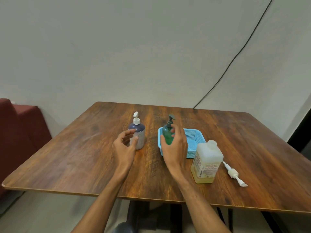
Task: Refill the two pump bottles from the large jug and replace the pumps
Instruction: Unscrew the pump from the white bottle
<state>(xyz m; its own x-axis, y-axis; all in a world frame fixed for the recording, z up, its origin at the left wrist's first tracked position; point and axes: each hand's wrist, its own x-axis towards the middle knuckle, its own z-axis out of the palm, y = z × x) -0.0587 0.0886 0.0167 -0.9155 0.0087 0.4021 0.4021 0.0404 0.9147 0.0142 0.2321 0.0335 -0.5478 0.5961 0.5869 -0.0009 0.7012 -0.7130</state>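
Note:
A dark blue pump bottle [139,132] with a white pump stands upright on the wooden table [84,148]. My left hand [125,145] is open just left of it, fingers spread and close to its side. A green pump bottle [167,135] with a dark pump stands in the left end of a light blue basket [193,140]. My right hand [175,147] wraps around the green bottle's body. The large square jug [207,163], holding a little yellowish liquid, stands capless to the right. Its long white pump [234,174] lies flat on the table beside it.
A dark red seat [20,132] stands left of the table. A black cable [235,56] runs down the wall to the table's far edge. The table's legs show under its near edge.

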